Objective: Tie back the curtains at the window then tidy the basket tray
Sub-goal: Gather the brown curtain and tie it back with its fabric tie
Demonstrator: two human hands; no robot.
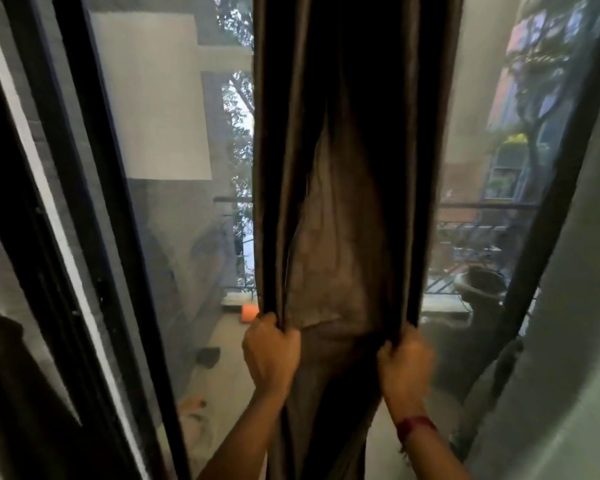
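A dark brown curtain (354, 150) hangs bunched in the middle of the view, in front of a tall glass window (160, 133). My left hand (271, 351) is closed around the curtain's left edge at about waist height. My right hand (404, 358), with a red thread band on the wrist, is closed around the curtain's right edge at the same height. Between my hands the cloth spreads into loose folds. No basket tray is in view.
A black window frame (94, 209) runs diagonally down the left side. A pale wall (568, 306) stands at the right. Through the glass I see a balcony with a railing (482, 209), an orange object (250, 312) and a round pot (480, 282).
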